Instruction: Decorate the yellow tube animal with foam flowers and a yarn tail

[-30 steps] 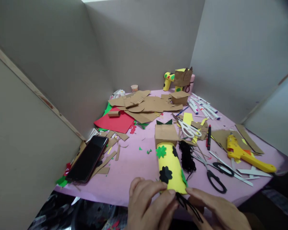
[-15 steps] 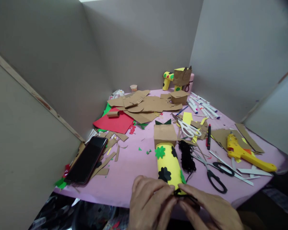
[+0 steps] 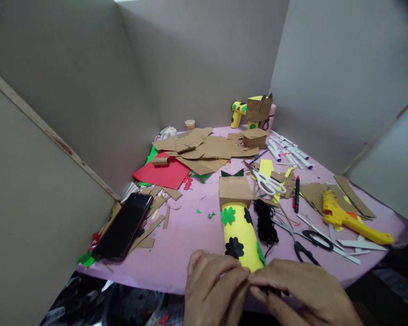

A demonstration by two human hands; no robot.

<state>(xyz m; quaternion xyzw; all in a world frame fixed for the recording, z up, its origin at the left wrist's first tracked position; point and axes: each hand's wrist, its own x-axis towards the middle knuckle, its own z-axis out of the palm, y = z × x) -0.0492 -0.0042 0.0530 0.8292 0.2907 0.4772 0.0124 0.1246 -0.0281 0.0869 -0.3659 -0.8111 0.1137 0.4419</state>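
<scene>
A yellow paper-covered tube (image 3: 241,235) with green and black flower cut-outs lies at the table's near edge. Its far end meets a small brown cardboard box (image 3: 235,188) that has dark green points on top. Fingers curled, my left hand (image 3: 215,287) grips the tube's near end from the left. My right hand (image 3: 301,290) is pinched at the same end, with a bit of black yarn showing between its fingers. The two hands' fingertips almost meet and cover the tube's end. A bundle of black yarn (image 3: 265,222) lies right of the tube.
Black-handled scissors (image 3: 318,240), white-handled scissors (image 3: 268,181) and a yellow glue gun (image 3: 355,222) lie to the right. Markers (image 3: 289,151) are behind them. At left are a phone (image 3: 124,226) and cardboard scraps. Grey partitions (image 3: 204,63) enclose the table.
My right hand has shifted slightly inward and up over the tube's near end. The black yarn seen between my hands earlier is now mostly covered by fingers.
</scene>
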